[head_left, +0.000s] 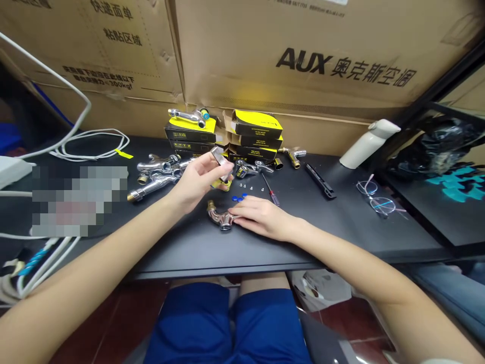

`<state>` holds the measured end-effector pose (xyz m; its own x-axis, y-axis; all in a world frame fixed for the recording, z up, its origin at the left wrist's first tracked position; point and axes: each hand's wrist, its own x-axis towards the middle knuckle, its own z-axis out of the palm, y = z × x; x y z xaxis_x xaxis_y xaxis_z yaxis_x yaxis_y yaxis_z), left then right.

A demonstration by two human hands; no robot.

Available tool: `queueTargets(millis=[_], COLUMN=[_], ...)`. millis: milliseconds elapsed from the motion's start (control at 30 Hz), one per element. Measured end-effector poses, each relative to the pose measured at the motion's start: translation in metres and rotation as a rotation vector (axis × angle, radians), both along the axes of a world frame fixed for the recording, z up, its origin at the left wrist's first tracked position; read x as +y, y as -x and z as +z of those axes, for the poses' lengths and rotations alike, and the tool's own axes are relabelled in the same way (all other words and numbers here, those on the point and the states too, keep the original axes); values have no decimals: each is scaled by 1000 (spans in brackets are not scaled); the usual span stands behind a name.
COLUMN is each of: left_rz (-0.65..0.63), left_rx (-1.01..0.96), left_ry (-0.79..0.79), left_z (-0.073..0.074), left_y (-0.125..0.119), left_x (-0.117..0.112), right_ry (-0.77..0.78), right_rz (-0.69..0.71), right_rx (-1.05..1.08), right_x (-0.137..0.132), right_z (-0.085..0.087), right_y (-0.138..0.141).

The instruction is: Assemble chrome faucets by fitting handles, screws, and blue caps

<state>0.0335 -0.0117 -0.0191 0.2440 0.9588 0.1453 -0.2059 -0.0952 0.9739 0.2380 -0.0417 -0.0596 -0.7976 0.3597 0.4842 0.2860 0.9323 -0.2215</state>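
Note:
My left hand is raised over the desk, its thumb and fingers closed on a shiny chrome faucet handle. Something yellow shows just under those fingers; whether they hold it too I cannot tell. On the desk in front of me lies a chrome faucet body with a brass threaded end. The fingers of my right hand close over its right part and hide it. Blue round caps lie just beyond the right hand, with several small screws and a screwdriver behind.
More chrome faucets lie at the left, near a power strip and white cables. Black-and-yellow boxes stand stacked at the back. A box cutter, a white bottle and glasses are to the right.

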Motion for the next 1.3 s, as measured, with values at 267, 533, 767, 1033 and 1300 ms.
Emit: queueTargets(millis=[267,533,767,1033,1300], left_rz=[-40,58,18,93,149], left_rx=[-23,-135,-80,-176,-247], left_ry=[-62,-12,74,65,119], left_z=[-3,2,3,5,6], left_y=[-7,1,-5,-4,-3], left_x=[-2,5,-1,0,2], right_ry=[-110,-237,-259,-254,-242], right_rz=[40,-36,-33,-50,-63], right_rx=[225,331,370,392,388], right_x=[-2,-1,-1,1,1], right_z=[0,9,9,10,10], right_y=[1,-2,-3,-7,-8])
